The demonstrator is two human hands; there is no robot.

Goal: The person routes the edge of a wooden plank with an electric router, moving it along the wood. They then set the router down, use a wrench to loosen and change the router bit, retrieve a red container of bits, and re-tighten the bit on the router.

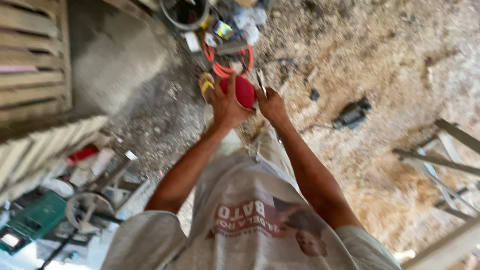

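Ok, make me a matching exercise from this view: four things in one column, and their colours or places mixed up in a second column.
Things:
1. round object held in both hands
2. coiled cord
3. wooden pallet
4. power tool

Descriptions:
A. orange, on the ground beyond the hands
B. dark, lying on the sawdust to the right
C. red
D. pale slats, far left

Pairs: 1-C, 2-A, 3-D, 4-B

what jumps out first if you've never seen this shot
A round red object at the top centre, gripped by the left hand while the right hand holds a thin metal tool beside it. Just beyond lies an orange coiled cord on the sawdust-strewn ground, and a green machine sits bottom left.
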